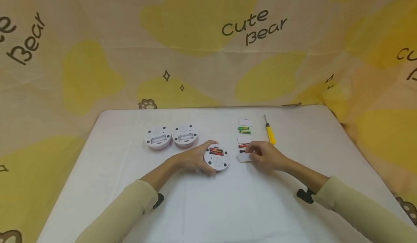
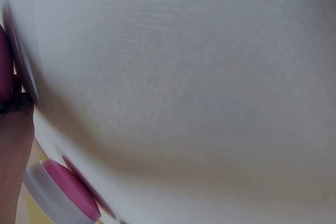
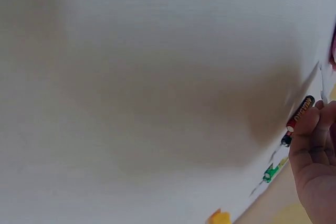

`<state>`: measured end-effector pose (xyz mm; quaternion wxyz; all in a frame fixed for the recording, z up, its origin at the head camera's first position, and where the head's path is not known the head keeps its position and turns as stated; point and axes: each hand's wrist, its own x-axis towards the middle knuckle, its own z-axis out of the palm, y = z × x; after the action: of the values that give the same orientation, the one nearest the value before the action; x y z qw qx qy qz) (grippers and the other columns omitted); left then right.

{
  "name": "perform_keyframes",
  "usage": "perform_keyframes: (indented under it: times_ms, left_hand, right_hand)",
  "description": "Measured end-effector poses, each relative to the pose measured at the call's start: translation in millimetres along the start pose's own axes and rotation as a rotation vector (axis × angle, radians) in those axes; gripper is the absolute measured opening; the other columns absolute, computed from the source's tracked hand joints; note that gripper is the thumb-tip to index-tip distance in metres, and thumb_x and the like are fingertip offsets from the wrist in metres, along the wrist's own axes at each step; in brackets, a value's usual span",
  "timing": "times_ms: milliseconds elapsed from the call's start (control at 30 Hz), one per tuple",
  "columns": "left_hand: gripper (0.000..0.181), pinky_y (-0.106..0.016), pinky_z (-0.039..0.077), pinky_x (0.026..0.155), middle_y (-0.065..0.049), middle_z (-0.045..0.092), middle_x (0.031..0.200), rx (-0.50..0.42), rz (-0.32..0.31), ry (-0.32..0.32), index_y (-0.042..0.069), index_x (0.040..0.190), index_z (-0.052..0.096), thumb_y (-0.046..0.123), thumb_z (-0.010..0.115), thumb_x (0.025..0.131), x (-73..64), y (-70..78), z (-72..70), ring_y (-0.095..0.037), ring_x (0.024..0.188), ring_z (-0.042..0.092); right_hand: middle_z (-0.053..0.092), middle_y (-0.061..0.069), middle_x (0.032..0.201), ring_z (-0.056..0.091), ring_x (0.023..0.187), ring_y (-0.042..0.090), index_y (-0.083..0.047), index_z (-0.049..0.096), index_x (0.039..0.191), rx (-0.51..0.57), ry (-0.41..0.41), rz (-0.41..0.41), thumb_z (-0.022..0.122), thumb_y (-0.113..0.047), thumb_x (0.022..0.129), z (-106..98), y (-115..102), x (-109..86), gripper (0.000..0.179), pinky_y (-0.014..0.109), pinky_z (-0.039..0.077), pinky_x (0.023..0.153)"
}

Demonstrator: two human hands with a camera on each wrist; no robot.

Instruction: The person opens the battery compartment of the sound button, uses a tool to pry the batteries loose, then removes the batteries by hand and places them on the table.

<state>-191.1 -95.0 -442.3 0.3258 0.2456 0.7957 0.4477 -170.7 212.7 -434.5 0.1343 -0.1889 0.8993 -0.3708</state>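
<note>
My left hand [image 1: 195,158] grips a round white device [image 1: 217,165] by its sides, its bottom turned up. Red-and-black batteries [image 1: 216,151] lie in the device's uncovered compartment. In the left wrist view the device's pink side [image 2: 5,72] shows at the left edge. To the right, my right hand [image 1: 265,155] pinches a small white battery cover [image 1: 243,158] between thumb and fingers. The cover [image 3: 322,80] looks tilted up from the table in the right wrist view. Just beyond these fingers lie two loose red-and-black batteries [image 3: 301,114], partly hidden by the hand.
Two similar devices, one at left [image 1: 158,138] and one beside it [image 1: 185,136], sit upside down with bare compartments. Green batteries [image 1: 244,130] lie between two more covers [image 1: 245,122]. A yellow-handled screwdriver [image 1: 270,132] lies at the right on the white table [image 1: 208,210].
</note>
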Motion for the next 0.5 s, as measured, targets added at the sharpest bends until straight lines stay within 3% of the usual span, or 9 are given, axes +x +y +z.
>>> perform_keyframes:
  times_ms: [300, 500]
  left_hand:
    - [0.105, -0.043, 0.031, 0.109, -0.001, 0.052, 0.133, -0.012, -0.002, -0.01, 0.02, 0.155, 0.024, 0.024, 0.089, 0.073, -0.3, 0.6, -0.9, -0.017, 0.12, 0.048]
    - [0.105, -0.044, 0.031, 0.11, -0.001, 0.052, 0.133, -0.006, -0.001, -0.01, 0.02, 0.155, 0.024, 0.025, 0.09, 0.072, -0.3, 0.6, -0.8, -0.018, 0.121, 0.048]
  right_hand:
    - [0.065, 0.002, 0.096, 0.052, 0.076, 0.017, -0.005, 0.069, 0.109, -0.046, -0.034, 0.008, 0.071, -0.001, 0.088, 1.5, 4.2, -2.1, 0.022, 0.022, 0.045, 0.063]
    - [0.065, -0.002, 0.095, 0.052, 0.074, 0.014, -0.004, 0.069, 0.112, -0.144, -0.048, -0.059, 0.074, -0.003, 0.087, 2.6, 5.3, -3.5, 0.026, 0.022, 0.046, 0.063]
